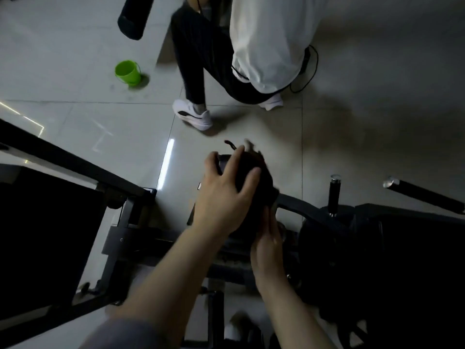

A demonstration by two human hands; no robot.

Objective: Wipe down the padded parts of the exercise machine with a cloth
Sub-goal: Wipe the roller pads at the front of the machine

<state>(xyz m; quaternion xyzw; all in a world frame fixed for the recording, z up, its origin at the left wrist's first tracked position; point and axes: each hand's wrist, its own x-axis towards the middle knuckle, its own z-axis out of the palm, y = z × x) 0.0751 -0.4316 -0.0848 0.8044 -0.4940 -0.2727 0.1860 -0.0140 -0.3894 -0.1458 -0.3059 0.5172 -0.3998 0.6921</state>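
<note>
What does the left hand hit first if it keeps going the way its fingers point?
The left hand already rests spread on the dark cloth over the pad. Past that, probably bare floor tile, with the other person's shoe off to the side; depth is unclear.

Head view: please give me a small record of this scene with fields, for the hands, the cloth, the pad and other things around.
left hand: fingers spread, pressing on the dark cloth
right hand: flat against the side of the pad, fingers straight
cloth: dark, draped over the pad
pad: dark roller on the machine, mostly covered
machine frame: black bars, low in view
bucket: green, on the tiled floor, upper left
other person: white top, dark trousers, white shoes, standing beyond the pad
</note>
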